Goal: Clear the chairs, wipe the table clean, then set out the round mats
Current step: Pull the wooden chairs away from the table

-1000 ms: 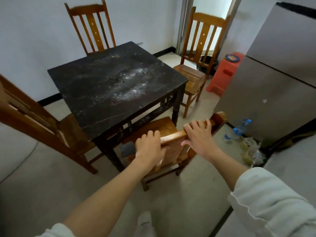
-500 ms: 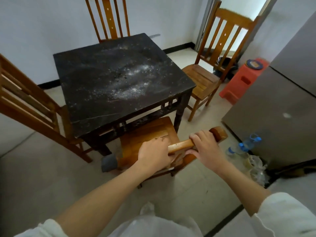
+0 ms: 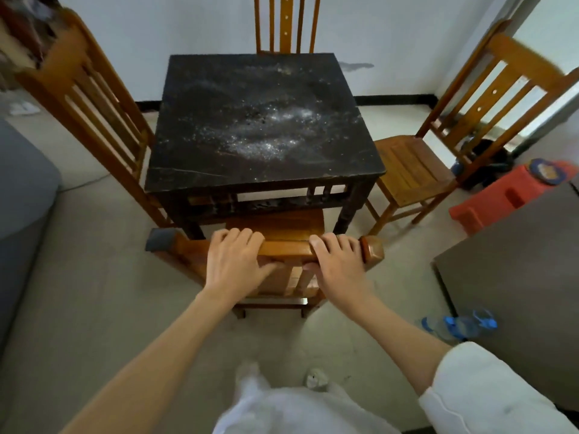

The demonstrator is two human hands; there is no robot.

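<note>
A square black table [image 3: 260, 120] stands in the middle, its top dusted with white powder. The near wooden chair [image 3: 282, 245] is tucked under the table's front edge. My left hand [image 3: 233, 261] and my right hand [image 3: 336, 263] both grip its top rail, fingers curled over it. Three more wooden chairs stand around the table: one at the left [image 3: 94, 98], one at the far side [image 3: 286, 23], one at the right [image 3: 416, 170]. No round mats are in view.
A red plastic stool [image 3: 501, 195] with a blue round thing on top stands at the right. A grey fridge [image 3: 517, 277] fills the right edge, with plastic bottles [image 3: 460, 324] on the floor beside it. A grey sofa [image 3: 22, 189] edges the left.
My view has swung round so that I face the table squarely. Both hands have stayed on the near chair's top rail, which is now level in front of me.
</note>
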